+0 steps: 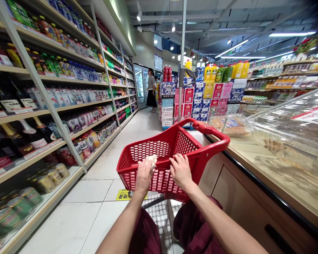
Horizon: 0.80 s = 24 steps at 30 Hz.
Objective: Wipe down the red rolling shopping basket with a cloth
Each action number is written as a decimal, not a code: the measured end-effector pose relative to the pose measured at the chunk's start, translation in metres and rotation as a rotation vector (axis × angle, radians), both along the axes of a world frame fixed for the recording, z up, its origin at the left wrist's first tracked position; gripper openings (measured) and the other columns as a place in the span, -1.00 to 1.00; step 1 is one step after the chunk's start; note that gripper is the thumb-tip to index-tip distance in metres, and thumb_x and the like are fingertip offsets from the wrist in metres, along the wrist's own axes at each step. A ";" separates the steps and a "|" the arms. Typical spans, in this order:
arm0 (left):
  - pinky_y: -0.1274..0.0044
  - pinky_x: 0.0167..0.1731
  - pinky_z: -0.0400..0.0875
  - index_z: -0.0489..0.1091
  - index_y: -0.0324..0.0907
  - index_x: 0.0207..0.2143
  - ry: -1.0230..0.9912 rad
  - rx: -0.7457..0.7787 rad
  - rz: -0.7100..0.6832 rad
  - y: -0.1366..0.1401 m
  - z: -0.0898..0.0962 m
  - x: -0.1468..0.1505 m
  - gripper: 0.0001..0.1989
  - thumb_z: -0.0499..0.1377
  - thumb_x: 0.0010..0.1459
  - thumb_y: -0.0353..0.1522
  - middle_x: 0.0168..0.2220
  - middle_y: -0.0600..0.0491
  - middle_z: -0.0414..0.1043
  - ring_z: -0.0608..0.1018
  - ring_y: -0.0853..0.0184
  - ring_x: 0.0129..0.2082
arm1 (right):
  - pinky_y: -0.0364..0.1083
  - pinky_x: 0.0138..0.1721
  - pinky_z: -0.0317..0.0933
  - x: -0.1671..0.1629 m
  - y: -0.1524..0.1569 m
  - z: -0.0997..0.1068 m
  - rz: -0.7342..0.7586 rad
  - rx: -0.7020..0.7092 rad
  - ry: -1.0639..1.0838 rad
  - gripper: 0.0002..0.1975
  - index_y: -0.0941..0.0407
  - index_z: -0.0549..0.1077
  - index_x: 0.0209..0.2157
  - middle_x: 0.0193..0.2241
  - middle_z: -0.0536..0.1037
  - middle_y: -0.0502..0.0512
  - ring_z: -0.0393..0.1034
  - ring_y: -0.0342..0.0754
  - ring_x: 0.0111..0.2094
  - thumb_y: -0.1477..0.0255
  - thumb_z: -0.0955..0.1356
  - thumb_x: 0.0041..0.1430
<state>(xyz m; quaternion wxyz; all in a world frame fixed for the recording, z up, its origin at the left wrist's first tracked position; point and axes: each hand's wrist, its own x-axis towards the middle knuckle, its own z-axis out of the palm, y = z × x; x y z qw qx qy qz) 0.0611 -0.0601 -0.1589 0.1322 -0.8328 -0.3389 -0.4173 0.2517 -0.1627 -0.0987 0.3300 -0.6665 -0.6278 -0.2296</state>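
Note:
A red plastic shopping cart [127, 158] with a perforated basket stands sideways right in front of me. My left hand [143, 178] is closed on a crumpled white cloth [151, 160] at the near rim of the basket. Whether it is fabric or paper I cannot tell. To its right, my right hand [181, 171] holds the same near rim, its fingers bent over the top edge and its thumb on the near side. The cart's handle [222, 141] rises at the right. No goods show inside the visible part of the basket.
Shelves [76, 102] of bottles and cans line the left. A glass-covered food counter [238, 155] borders the right, close to the cart. Stacked drink cartons [184, 102] stand ahead beside a metal pole [182, 42]. A person [151, 90] stands farther down the aisle. A yellow floor sign [123, 194] lies below.

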 end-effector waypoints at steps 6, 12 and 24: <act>0.16 0.08 0.09 0.11 -0.17 0.10 -0.174 -0.029 0.213 0.009 -0.002 -0.022 -0.56 -0.15 0.15 -0.47 0.05 -0.10 0.27 0.14 0.19 0.16 | 0.11 0.11 -0.14 0.003 -0.001 0.000 0.035 -0.008 -0.015 -0.67 0.18 0.40 -0.11 -0.10 0.40 0.20 0.12 0.05 0.03 0.50 0.19 0.09; 0.26 0.10 0.11 0.14 -0.19 0.08 0.013 -0.021 0.011 -0.003 0.004 0.013 -0.56 -0.13 0.13 -0.50 0.07 -0.09 0.24 0.19 0.25 0.14 | 0.13 0.10 -0.14 0.000 0.000 0.000 0.000 -0.019 -0.007 -0.67 0.19 0.40 -0.12 -0.10 0.39 0.21 0.11 0.08 0.04 0.50 0.20 0.07; 0.29 0.05 0.17 0.18 -0.18 0.05 0.063 -0.062 -0.031 -0.008 0.014 0.025 -0.59 -0.09 0.12 -0.47 0.03 -0.08 0.29 0.27 0.26 0.09 | 0.10 0.13 -0.19 0.002 -0.001 0.003 0.021 -0.061 0.017 -0.63 0.22 0.39 -0.10 -0.08 0.39 0.19 0.11 0.05 0.04 0.56 0.20 0.02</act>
